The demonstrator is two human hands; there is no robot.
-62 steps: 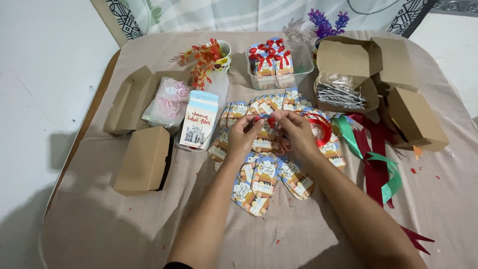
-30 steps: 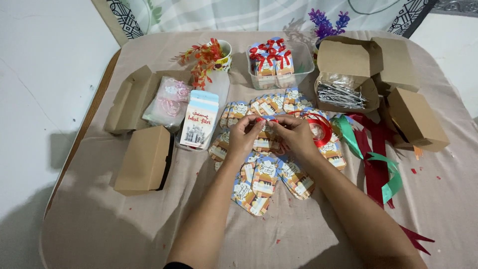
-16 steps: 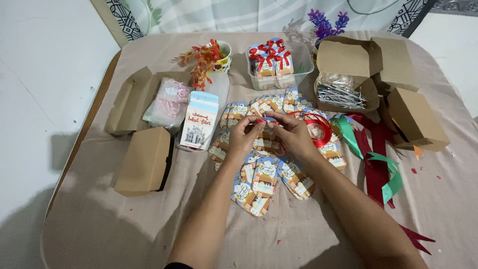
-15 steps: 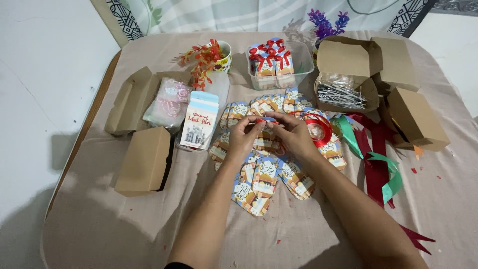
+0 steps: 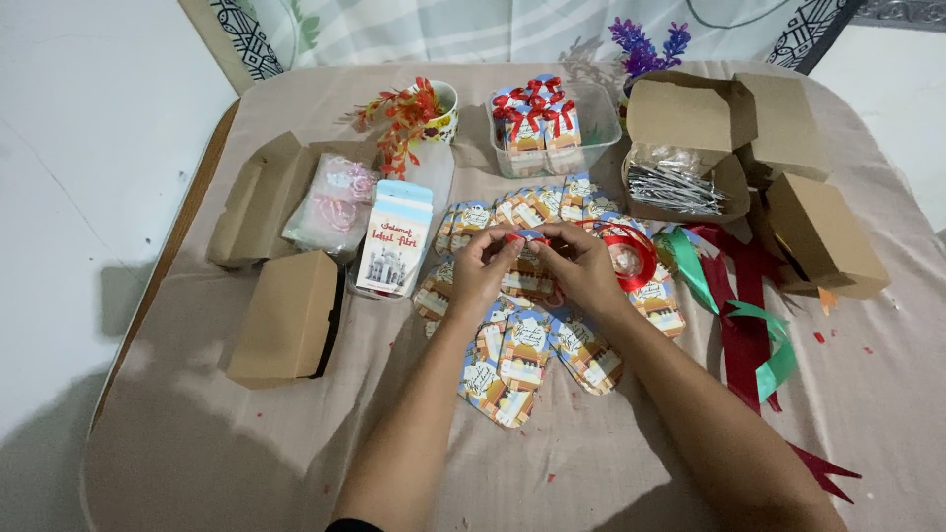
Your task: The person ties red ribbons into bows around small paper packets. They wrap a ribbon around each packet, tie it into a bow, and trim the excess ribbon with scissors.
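My left hand [image 5: 480, 271] and my right hand [image 5: 583, 268] meet over the middle of the table, fingertips pinched together on a red ribbon [image 5: 532, 237] and a small printed paper box partly hidden between them. A loop of the same red ribbon [image 5: 631, 248] curls just right of my right hand. Several flat printed paper boxes [image 5: 520, 365] lie spread under and in front of both hands.
A clear tub [image 5: 601, 128] of ribboned boxes stands at the back. Brown cardboard boxes lie left [image 5: 286, 315] and right [image 5: 823, 236]. A tall printed carton [image 5: 396, 241], a cup of orange flowers [image 5: 419, 108], and red and green ribbon strips [image 5: 749, 325] lie around on the beige cloth [image 5: 246, 453].
Both hands stay in the same spot; only the fingers shift slightly as they work the red ribbon.
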